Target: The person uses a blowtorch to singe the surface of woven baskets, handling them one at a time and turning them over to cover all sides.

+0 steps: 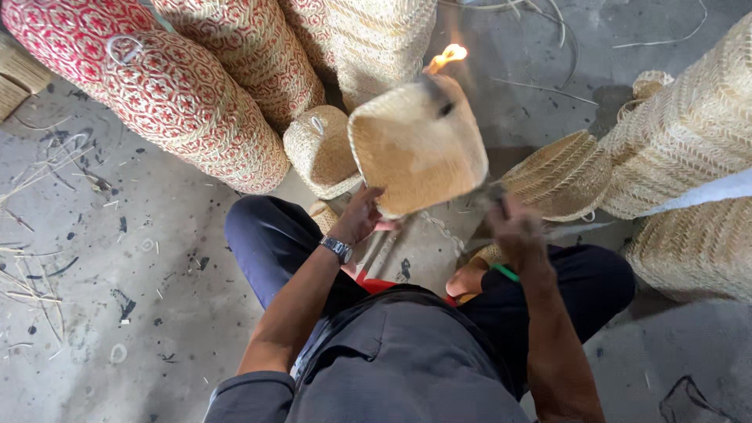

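Grey stained concrete floor (117,258); centre frame, left hand (359,218) fingers grasp a woven square basket (417,145); right hand (513,227) blurred, grip unclear.

The square basket (417,145) is woven of pale, matt straw-like fibre with a rough plaited surface, as are the natural stacks (689,133) beside it. The red-patterned baskets (180,102) show the same weave, dyed. The floor (117,258) looks like rough, stained concrete; the wristwatch (338,249) seems shiny metal.
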